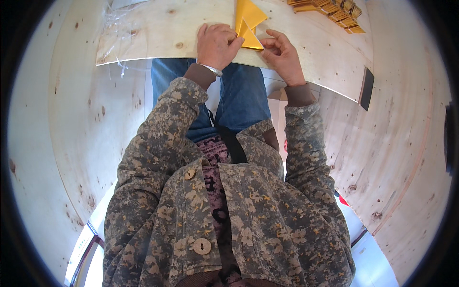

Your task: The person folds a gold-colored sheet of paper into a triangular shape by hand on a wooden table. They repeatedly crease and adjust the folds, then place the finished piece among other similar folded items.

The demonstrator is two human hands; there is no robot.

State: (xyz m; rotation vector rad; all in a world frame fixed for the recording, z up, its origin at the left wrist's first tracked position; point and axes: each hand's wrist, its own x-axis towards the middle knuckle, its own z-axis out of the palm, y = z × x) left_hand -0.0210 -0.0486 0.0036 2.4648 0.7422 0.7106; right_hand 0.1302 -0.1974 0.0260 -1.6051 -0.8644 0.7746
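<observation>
A sheet of gold paper (251, 19), partly folded into pointed triangular flaps, lies on the wooden table near its front edge. At the paper's left side, my left hand (217, 46) is closed with its fingers curled, and its thumb holds the paper's edge down. My right hand (283, 53) pinches the lower right corner of the paper between thumb and fingers. A pale underside shows along the slanting fold between both hands. The fingertips of the left hand are partly hidden.
Several folded gold paper pieces (330, 13) are stacked in a row at the far right of the table. Crumpled clear plastic film (118, 24) lies at the left end. A dark strip (366, 89) covers the table's right front corner. Wooden panels stand on both sides.
</observation>
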